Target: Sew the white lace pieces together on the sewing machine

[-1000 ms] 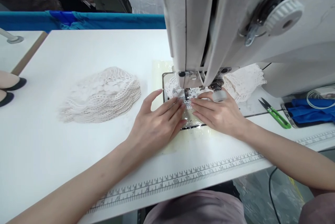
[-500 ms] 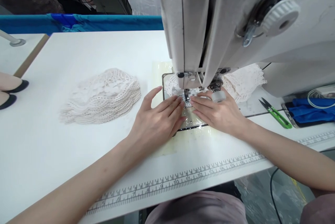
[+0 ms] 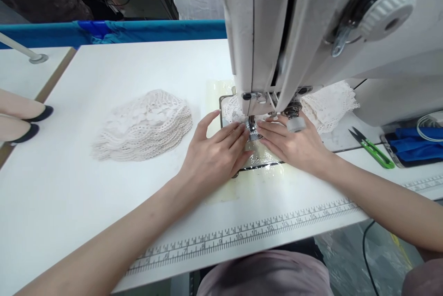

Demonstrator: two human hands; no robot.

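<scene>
My left hand (image 3: 219, 150) lies palm down, fingers stretched and thumb spread, with its fingertips left of the presser foot (image 3: 251, 124). My right hand (image 3: 294, 146) lies flat on the other side, fingers extended toward the foot and partly behind a machine knob. Between and behind the fingertips is a white lace piece (image 3: 232, 108) under the foot of the sewing machine (image 3: 240, 33); much of it is hidden by hands and machine. Left of my left hand rests a layered stack of cream lace pieces (image 3: 152, 125). More lace (image 3: 330, 104) lies behind my right hand.
Green thread snips (image 3: 375, 152) lie at the right, beside a phone (image 3: 391, 148) and blue cloth (image 3: 418, 143). A printed ruler (image 3: 238, 237) runs along the table's front edge. Another person's fingers (image 3: 20, 114) reach in at the left. Blue fabric (image 3: 155, 30) borders the far edge.
The lace has slid back under the presser foot, so less shows in front of it. Both hands stay beside the foot. The whole view has shifted slightly, and the other person's fingers show more.
</scene>
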